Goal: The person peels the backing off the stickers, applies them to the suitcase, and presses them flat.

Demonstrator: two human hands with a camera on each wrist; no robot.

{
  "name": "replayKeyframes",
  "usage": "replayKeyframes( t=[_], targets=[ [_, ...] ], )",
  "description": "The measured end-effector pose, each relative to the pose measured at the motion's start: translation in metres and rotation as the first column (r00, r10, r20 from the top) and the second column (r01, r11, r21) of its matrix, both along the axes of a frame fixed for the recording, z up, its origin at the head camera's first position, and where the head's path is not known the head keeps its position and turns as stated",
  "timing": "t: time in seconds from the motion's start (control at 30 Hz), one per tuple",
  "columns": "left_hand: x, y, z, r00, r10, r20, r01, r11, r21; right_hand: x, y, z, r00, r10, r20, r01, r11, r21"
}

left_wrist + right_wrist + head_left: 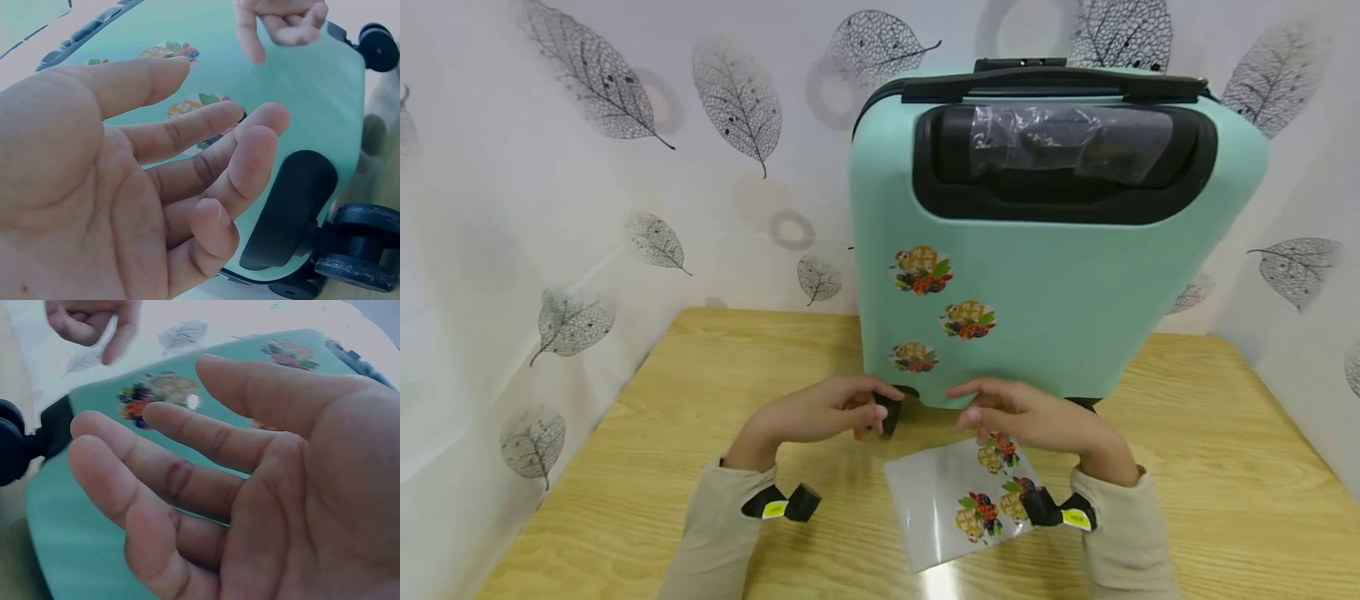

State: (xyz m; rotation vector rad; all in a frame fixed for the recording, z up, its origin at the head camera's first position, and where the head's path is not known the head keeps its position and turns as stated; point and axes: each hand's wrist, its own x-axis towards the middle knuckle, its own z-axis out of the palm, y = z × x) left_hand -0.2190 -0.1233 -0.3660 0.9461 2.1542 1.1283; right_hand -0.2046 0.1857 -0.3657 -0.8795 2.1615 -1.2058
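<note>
A mint-green suitcase [1037,292] stands upright on the table, its black handle recess partly wrapped in clear plastic. Three round fruit stickers, among them an upper one [921,271], a middle one [967,320] and a lower one [914,357], are on its left side. My left hand [823,410] hovers near the suitcase's lower left corner, fingers loosely bent and holding nothing. The right hand [1030,414], likewise relaxed and without anything in it, is in front of the bottom edge. Below the right hand lies a sticker sheet [925,500] with several fruit stickers left of and under the wrist.
The wooden table [700,375] carries everything and meets a leaf-patterned backdrop [737,208] behind. Black wheels [359,250] support the suitcase's base. A black wrist camera [802,502] sits on the left sleeve, another camera [1042,506] on the right.
</note>
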Motion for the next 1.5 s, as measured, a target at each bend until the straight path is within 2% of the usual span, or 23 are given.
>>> replayKeyframes(
  t=[0.23, 0.5, 0.77, 0.93, 1.03, 1.23, 1.33, 1.5],
  targets=[
    [0.008, 0.001, -0.007, 0.999, -0.023, 0.031, 0.023, 1.0, -0.006, 0.012, 0.017, -0.002, 1.0, -0.001, 0.011, 0.001, 1.0, -0.021],
    [0.024, 0.006, -0.035, 0.991, -0.081, 0.104, 0.089, 0.993, -0.071, 0.024, 0.03, -0.008, 1.0, -0.02, -0.008, 0.02, 0.997, 0.07],
    [0.039, 0.018, -0.052, 0.976, -0.143, 0.167, 0.156, 0.985, -0.068, 0.035, 0.046, -0.024, 0.997, -0.001, 0.072, -0.001, 1.0, 0.029],
    [0.05, 0.027, -0.059, 0.957, -0.211, 0.2, 0.227, 0.972, -0.061, 0.042, 0.05, -0.037, 0.993, 0.006, 0.117, -0.007, 1.0, 0.014],
    [0.055, 0.029, -0.06, 0.953, -0.24, 0.184, 0.258, 0.962, -0.083, 0.046, 0.05, -0.046, 0.985, 0.027, 0.173, -0.024, 0.999, -0.023],
    [0.064, 0.03, -0.062, 0.962, -0.187, 0.199, 0.214, 0.97, -0.119, 0.055, 0.046, -0.066, 0.962, 0.081, 0.261, -0.062, 0.995, -0.079],
    [0.067, 0.03, -0.062, 0.965, -0.138, 0.224, 0.168, 0.978, -0.121, 0.058, 0.044, -0.075, 0.964, 0.087, 0.252, -0.07, 0.995, -0.074],
    [0.069, 0.031, -0.063, 0.975, -0.098, 0.199, 0.126, 0.983, -0.134, 0.061, 0.041, -0.083, 0.969, 0.059, 0.24, -0.049, 0.998, -0.049]
  ],
)
